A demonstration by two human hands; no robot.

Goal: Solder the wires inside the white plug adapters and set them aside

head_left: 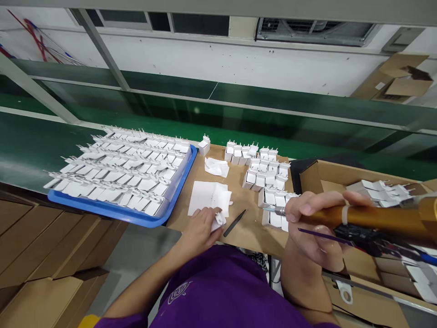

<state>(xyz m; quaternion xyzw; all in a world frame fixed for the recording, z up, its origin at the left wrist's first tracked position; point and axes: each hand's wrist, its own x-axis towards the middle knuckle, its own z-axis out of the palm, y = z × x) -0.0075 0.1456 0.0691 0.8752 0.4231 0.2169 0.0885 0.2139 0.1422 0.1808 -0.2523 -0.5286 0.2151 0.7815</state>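
My left hand (201, 226) is closed around a small white plug adapter (219, 220), whose end shows beside my fingers over white tissue sheets (205, 196). In my right hand (316, 223) is a gold cylindrical hand tool (375, 219) with a thin pale tip pointing left. A dark lever strip and a black switch sit along its underside. Between my hands a black pen-like stick (235, 222) lies on the brown cardboard sheet (180, 209). The tool's tip is near white plug adapters (273, 198) standing in rows, apart from the adapter in my left hand.
To the left, a blue tray (143, 222) holds many rows of white adapters. A lone adapter (204, 145) and crumpled tissue (216, 166) stand farther back. On the right are open cardboard boxes (317, 173) with more adapters; cartons (51, 237) are stacked at lower left.
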